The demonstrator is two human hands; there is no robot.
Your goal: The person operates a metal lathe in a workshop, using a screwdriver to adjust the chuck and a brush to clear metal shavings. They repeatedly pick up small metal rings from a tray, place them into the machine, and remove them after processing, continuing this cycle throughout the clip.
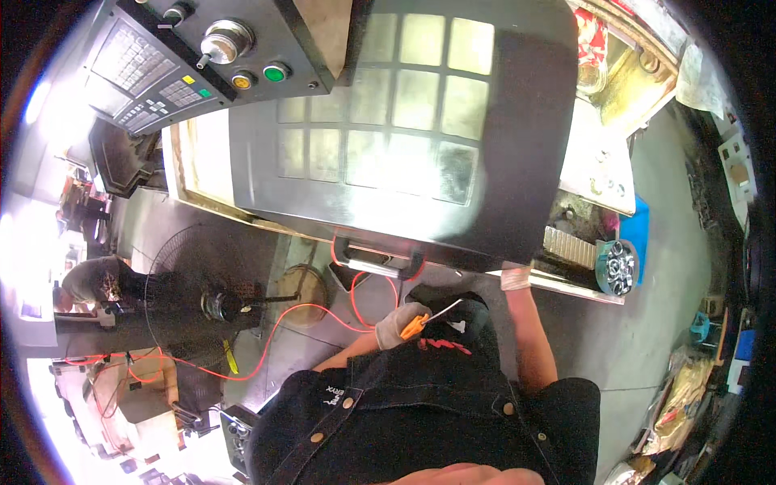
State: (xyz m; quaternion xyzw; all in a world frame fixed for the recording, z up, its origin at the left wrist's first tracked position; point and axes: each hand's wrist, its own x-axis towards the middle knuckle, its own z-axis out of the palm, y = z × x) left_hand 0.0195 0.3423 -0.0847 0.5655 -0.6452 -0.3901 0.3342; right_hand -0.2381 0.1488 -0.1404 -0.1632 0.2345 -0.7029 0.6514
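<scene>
The left hand (401, 325), in a pale grey glove, is closed around an orange-handled tool (415, 326) with a thin metal shaft slanting up to its right, the tip apart from the machine. A thin red hose (308, 305) curves away left of that hand. The right hand (515, 278), also gloved, meets the lower edge of a broad dark-grey machine door (521, 121) — its fingertips are hidden, so I cannot tell its grip. This looks like door handling, tool ready; the next move probably calls for steady door control — shaft kept clear.
</scene>
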